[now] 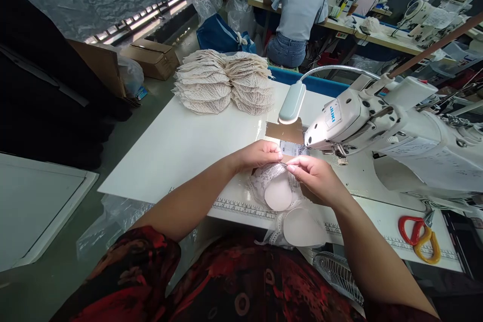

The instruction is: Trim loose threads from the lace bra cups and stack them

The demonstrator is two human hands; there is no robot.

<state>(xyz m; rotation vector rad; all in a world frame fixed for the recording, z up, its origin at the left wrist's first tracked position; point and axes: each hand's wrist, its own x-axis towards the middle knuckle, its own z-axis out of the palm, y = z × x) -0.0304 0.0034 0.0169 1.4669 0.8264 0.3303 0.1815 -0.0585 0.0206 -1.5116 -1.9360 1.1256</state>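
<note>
A white lace bra (pixel 278 193) with smooth pale cups lies across the front of the table, its nearer cup hanging past the edge towards my lap. My left hand (pixel 262 154) pinches its upper lace edge. Close beside it, my right hand (pixel 311 173) pinches the same edge between thumb and fingers. A short, thin, greyish strip shows between the fingertips, too small to make out. Just beyond my hands is the needle end of a white sewing machine (pixel 339 121), with brown card (pixel 285 132) lying beside it.
Stacked lace cups (pixel 204 83) stand at the table's far side. A lamp (pixel 293 103) on a bent neck hangs over the work. Scissors (pixel 422 234) with red and yellow handles lie at right. A co-worker (pixel 298 10) sits ahead; cardboard boxes (pixel 151 58) are on the floor.
</note>
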